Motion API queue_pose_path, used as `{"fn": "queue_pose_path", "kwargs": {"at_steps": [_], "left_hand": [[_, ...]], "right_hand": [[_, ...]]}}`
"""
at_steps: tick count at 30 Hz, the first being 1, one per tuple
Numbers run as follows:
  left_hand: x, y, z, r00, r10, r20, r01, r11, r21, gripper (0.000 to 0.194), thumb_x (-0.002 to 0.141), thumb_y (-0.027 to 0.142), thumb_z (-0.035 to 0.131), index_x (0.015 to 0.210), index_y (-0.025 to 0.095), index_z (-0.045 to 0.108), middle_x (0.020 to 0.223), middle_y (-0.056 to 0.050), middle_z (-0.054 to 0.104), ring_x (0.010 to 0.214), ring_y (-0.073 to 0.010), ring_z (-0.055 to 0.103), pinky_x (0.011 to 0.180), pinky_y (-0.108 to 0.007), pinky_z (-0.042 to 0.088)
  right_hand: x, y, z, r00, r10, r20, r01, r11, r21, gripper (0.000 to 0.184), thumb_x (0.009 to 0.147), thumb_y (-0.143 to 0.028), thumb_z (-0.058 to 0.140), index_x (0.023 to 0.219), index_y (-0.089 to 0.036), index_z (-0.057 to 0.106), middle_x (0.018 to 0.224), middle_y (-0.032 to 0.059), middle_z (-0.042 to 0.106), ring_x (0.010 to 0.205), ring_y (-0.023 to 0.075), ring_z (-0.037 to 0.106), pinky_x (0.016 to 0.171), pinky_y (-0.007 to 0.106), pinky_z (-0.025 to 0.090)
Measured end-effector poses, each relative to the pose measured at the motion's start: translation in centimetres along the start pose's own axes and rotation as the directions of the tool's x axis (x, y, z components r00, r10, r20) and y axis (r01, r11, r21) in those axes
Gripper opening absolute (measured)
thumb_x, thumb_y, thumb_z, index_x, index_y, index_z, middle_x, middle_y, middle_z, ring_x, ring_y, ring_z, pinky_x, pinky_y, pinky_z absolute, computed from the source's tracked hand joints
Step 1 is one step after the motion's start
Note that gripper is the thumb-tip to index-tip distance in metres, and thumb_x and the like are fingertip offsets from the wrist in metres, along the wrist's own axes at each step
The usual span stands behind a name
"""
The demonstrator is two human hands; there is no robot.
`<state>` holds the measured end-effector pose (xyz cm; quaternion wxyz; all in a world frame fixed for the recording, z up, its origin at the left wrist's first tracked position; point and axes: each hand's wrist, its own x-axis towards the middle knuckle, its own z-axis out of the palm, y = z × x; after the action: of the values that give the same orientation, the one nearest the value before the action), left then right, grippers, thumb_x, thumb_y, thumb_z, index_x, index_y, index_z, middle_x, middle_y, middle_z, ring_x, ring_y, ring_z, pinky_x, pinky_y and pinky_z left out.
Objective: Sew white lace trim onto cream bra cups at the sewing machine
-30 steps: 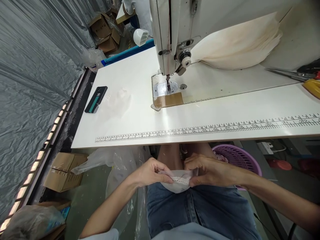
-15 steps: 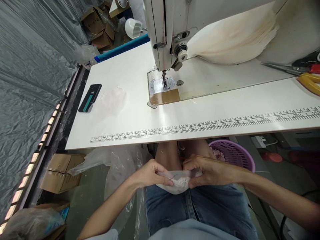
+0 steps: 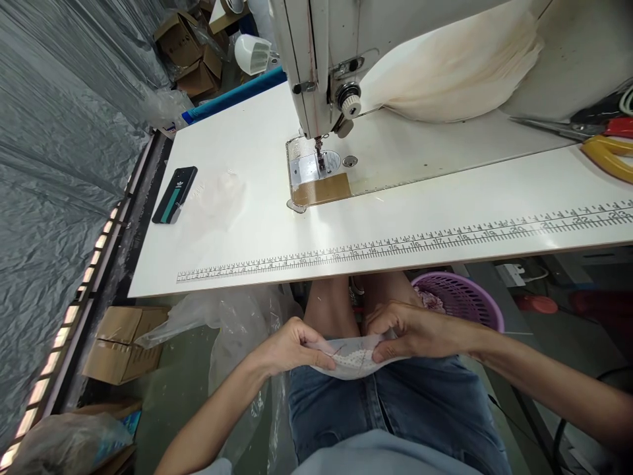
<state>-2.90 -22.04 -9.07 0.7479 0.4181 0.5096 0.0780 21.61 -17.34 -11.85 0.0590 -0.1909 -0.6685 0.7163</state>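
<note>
A thin, translucent white fabric piece (image 3: 349,371) with a curved lower edge is held above the lap, below the table (image 3: 257,244), pinched by the left hand (image 3: 299,349) and the right hand (image 3: 399,338). A bumpy white strip (image 3: 354,358) is present along its middle; full attachment and remaining work cannot be determined. The sewing machine (image 3: 306,72) is left untouched.

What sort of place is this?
Likely a sewing workshop: a sewing machine stands at a white table with a ruler along its front edge, scissors lie at the right, and the left hand and right hand hold thin white cloth.
</note>
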Motion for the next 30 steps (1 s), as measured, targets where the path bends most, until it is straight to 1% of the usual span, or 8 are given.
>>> {"fn": "queue_pose_path", "kwargs": {"at_steps": [4,7,11,19,23,25,27,30], "left_hand": [[0.3,0.0,0.0,0.999,0.023,0.049,-0.022,0.999,-0.024,0.024,0.06,0.029,0.08,0.08,0.016,0.075,0.076,-0.005,0.074,0.068,-0.014,0.064,0.066,-0.022,0.049],[0.5,0.0,0.2,0.999,0.028,0.042,-0.025,0.998,-0.059,0.022,0.06,0.028,0.079,0.079,0.016,0.075,0.073,-0.004,0.073,0.063,-0.0108,0.062,0.062,-0.019,0.047],[0.5,0.0,0.3,1.0,0.015,0.001,-0.015,0.995,-0.094,0.02,0.059,0.028,0.08,0.074,0.016,0.075,0.066,-0.002,0.072,0.058,-0.0081,0.058,0.058,-0.016,0.045],[0.4,0.0,0.6,0.997,-0.003,-0.075,-0.007,0.992,-0.128,0.022,0.055,0.029,0.083,0.07,0.014,0.075,0.063,-0.003,0.071,0.055,-0.0082,0.058,0.055,-0.017,0.045],[0.5,0.1,1.0,0.99,-0.028,-0.137,0.006,0.988,-0.154,0.026,0.053,0.031,0.083,0.07,0.013,0.075,0.063,-0.004,0.07,0.054,-0.0081,0.057,0.055,-0.017,0.044],[0.4,-0.1,1.0,0.987,-0.034,-0.16,0.008,0.987,-0.162,0.027,0.053,0.032,0.083,0.07,0.013,0.075,0.063,-0.004,0.07,0.054,-0.0082,0.057,0.055,-0.017,0.044],[0.3,-0.3,0.8,0.989,-0.026,-0.142,0.005,0.989,-0.148,0.026,0.054,0.031,0.083,0.07,0.014,0.074,0.064,-0.004,0.071,0.056,-0.0084,0.058,0.056,-0.017,0.045],[0.1,-0.6,0.5,0.998,-0.005,-0.07,-0.003,0.994,-0.107,0.024,0.058,0.031,0.081,0.074,0.014,0.075,0.068,-0.004,0.071,0.059,-0.0094,0.059,0.058,-0.018,0.045]], "right_hand": [[-0.1,-0.2,-0.1,0.999,0.0,0.044,-0.004,0.997,0.082,0.027,0.082,-0.036,0.06,0.087,-0.011,0.072,0.074,0.0038,0.067,0.066,0.0142,0.058,0.059,0.023,0.041],[0.1,-0.3,0.1,0.999,0.021,0.041,-0.025,0.996,0.089,0.029,0.078,-0.04,0.064,0.084,-0.012,0.071,0.071,0.0019,0.063,0.065,0.0136,0.055,0.056,0.022,0.039],[0.6,-0.3,0.3,1.0,0.002,0.025,-0.003,0.998,0.058,0.028,0.078,-0.038,0.063,0.077,-0.01,0.07,0.066,0.0004,0.058,0.063,0.0127,0.053,0.055,0.022,0.037],[0.5,0.5,0.0,0.999,0.031,0.036,-0.033,0.998,0.053,0.029,0.079,-0.039,0.064,0.082,-0.011,0.07,0.067,-0.0005,0.056,0.06,0.0103,0.048,0.051,0.02,0.033],[0.8,0.2,0.2,1.0,-0.007,0.007,0.007,1.0,0.012,0.028,0.079,-0.037,0.064,0.075,-0.01,0.067,0.064,-0.0019,0.052,0.058,0.0099,0.046,0.051,0.021,0.03],[0.9,0.2,0.1,1.0,-0.027,0.006,0.027,0.999,0.017,0.026,0.081,-0.033,0.061,0.073,-0.009,0.067,0.064,-0.0014,0.052,0.059,0.0104,0.047,0.053,0.022,0.032],[0.8,0.3,-0.2,0.998,-0.05,0.024,0.048,0.998,0.048,0.026,0.083,-0.032,0.059,0.074,-0.009,0.068,0.066,-0.0002,0.053,0.062,0.0112,0.049,0.056,0.022,0.034],[0.3,0.4,-0.7,0.996,-0.072,0.061,0.067,0.995,0.074,0.027,0.087,-0.031,0.054,0.077,-0.01,0.068,0.068,0.0011,0.054,0.064,0.0119,0.05,0.058,0.023,0.036]]}}
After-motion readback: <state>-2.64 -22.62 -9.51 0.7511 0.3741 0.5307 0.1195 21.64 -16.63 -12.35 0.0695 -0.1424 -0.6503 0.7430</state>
